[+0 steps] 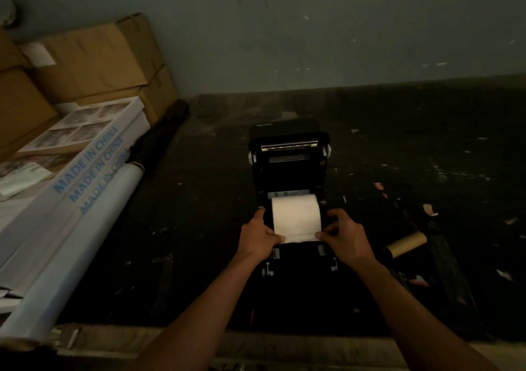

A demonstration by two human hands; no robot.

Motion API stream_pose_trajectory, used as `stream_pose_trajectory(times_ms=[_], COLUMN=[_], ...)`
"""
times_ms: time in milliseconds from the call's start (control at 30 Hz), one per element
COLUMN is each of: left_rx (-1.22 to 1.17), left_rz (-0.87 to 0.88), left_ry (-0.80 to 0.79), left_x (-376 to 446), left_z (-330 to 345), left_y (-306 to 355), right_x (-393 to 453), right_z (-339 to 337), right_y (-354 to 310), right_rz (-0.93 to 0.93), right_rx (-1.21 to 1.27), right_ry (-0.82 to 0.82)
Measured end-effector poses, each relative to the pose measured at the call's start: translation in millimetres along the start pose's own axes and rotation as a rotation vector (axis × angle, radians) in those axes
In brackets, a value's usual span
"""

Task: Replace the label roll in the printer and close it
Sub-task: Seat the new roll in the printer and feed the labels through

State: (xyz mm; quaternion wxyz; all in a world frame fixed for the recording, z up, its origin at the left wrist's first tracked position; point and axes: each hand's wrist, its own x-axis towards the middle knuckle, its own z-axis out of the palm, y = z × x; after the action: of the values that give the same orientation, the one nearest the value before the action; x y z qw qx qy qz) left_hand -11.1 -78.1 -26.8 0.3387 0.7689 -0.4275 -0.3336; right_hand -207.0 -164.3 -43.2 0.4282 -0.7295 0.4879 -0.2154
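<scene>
Both hands, left hand [260, 235] and right hand [343, 235], are pinching label roll [296, 217] leading edge, feeding into open printer [289, 168]; next probably aligning guides, closing lid.

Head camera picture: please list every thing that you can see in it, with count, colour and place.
printer: one, black, lid open, centre of the dark surface
label roll: one, white, sitting in the open printer
cardboard tube: one, brown, lying right of the printer
paper scraps: several, pale and reddish, scattered at right
cardboard boxes: several, brown, stacked at left by the wall
flat boxes: three, white with blue print, leaning at left
large roll: one, pale blue-white, lying beside the flat boxes
left hand: pinches the paper's left edge
right hand: pinches the paper's right edge
</scene>
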Motion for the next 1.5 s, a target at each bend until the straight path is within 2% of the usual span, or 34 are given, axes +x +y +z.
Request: stream_pose_trajectory(times_ms=[200, 400, 567, 733, 967, 1133, 1233, 1400, 1500], left_rx=[0.020, 0.132, 0.199, 0.059, 0.210, 0.124, 0.164, 0.227, 0.179], left_rz=[0.002, -0.007, -0.037, -0.026, -0.043, -0.047, -0.046, -0.060, -0.060], left_ry=[-0.024, -0.099, -0.146, -0.094, -0.153, -0.127, -0.123, -0.221, -0.180], left_x=[-3, -3, 4, 3, 8, 8, 6, 10, 7], left_z=[-2, -3, -6, -7, -5, -6, -4, -10, -8], left_y=[-3, 0, 4, 2, 2, 2, 1, 7, 6], right_x=[2, 6, 1, 6, 9, 11, 12, 10, 12], right_z=[-3, -9, -3, -6, -3, -4, -7, -4, -5], right_y=[0, -3, -2, -2, -3, -5, -7, -3, -8], right_rz=[0.038, 0.090, 0.082, 0.137, 0.158, 0.128, 0.122, 0.139, 0.142], right_rx=[-0.054, -0.074, -0.054, -0.081, -0.077, -0.152, -0.162, -0.163, -0.210], right_ry=[-0.054, -0.179, -0.099, -0.186, -0.161, -0.165, -0.202, -0.194, -0.208])
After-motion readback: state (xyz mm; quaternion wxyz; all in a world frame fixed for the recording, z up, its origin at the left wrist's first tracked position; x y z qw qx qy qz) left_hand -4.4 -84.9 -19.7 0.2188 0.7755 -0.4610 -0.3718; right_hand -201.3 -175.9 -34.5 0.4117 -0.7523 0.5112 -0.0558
